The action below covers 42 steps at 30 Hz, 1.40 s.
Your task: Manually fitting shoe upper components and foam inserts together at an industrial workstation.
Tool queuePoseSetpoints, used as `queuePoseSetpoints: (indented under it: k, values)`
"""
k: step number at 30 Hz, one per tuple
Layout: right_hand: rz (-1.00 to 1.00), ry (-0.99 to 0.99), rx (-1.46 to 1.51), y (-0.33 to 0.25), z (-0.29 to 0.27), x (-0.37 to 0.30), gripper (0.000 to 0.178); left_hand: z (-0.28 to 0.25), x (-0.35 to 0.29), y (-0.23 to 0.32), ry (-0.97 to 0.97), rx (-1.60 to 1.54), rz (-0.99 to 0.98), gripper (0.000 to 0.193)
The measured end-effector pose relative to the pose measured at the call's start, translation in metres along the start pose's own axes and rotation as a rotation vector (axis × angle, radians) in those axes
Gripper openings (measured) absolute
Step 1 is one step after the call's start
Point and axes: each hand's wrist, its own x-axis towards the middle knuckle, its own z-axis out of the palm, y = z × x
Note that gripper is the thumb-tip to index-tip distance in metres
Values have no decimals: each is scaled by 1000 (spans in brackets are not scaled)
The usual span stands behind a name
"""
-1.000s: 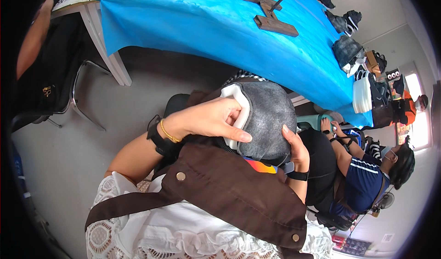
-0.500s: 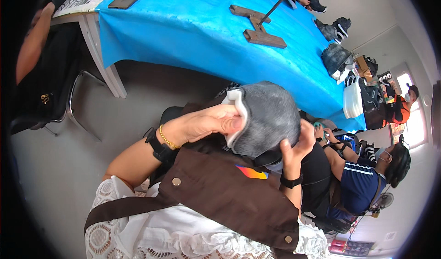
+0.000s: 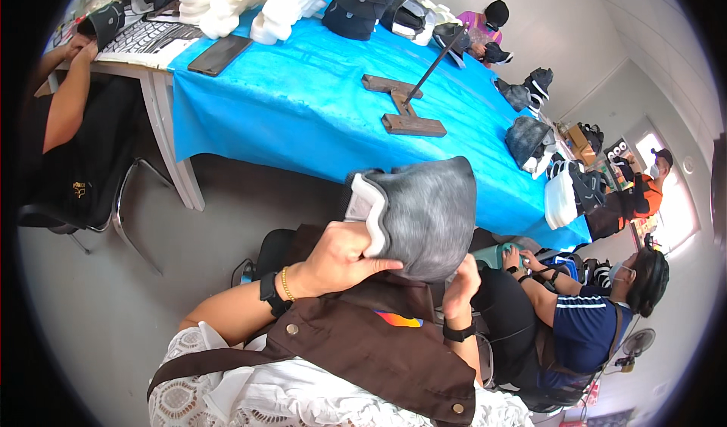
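One grey cap-shaped piece, held in the air on my side of the brown stand, from which all places below are reckoned. Its surface is smooth and curved, its open end turned to my left.

One wavy white rim, lining that open end.

One left grip, mine, nearer me than the stand and left of it: pinching the piece at its open end, thumb along the grey outside, fingers folded in at the white rim. I judge this keeps shell and lining together and the opening toward my fingers.

One right grip, mine, nearer me than the stand and right of it, at the lower right edge of the piece. Some fingers pass out of sight; I cannot tell whether they pinch or merely prop. The placing suggests a counter-support for the closed side.

One blue-covered tabletop, beneath the stand. The stand's crossed feet lie flat, probably to steady its slanting rod.

One dark flat slab, left of the stand.

Several white padded shapes, bunched beyond the stand to its left; beside them, one pile of black caps, nested, likely to save room.

One grey-and-white piece, right of the stand; nearer me from there, one white stack, seemingly piled for easy reach.
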Motion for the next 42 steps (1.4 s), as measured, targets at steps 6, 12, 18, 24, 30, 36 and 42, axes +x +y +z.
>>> queuePoseSetpoints:
  k: [6,12,18,24,30,36,42]
  values:
    - [655,236,732,1,-22,10,87,-12,-13,-19,-295,266,414,18]
    - [980,218,997,-8,-8,7,74,-8,-25,-24,-448,422,627,24]
    - [1127,265,1021,-10,10,0,42,-15,-26,-25,-714,315,231,30]
    - [1079,283,978,-23,21,-8,39,-37,-15,-15,-666,-786,-684,60]
    - [1085,242,970,-22,31,-24,35,4,-46,-20,-288,-1295,-921,58]
    - [963,226,938,-14,31,-37,43,12,-38,-18,-269,-1174,-930,52]
    - [921,305,1086,2,30,-58,57,23,-48,-24,-95,-1138,-893,52]
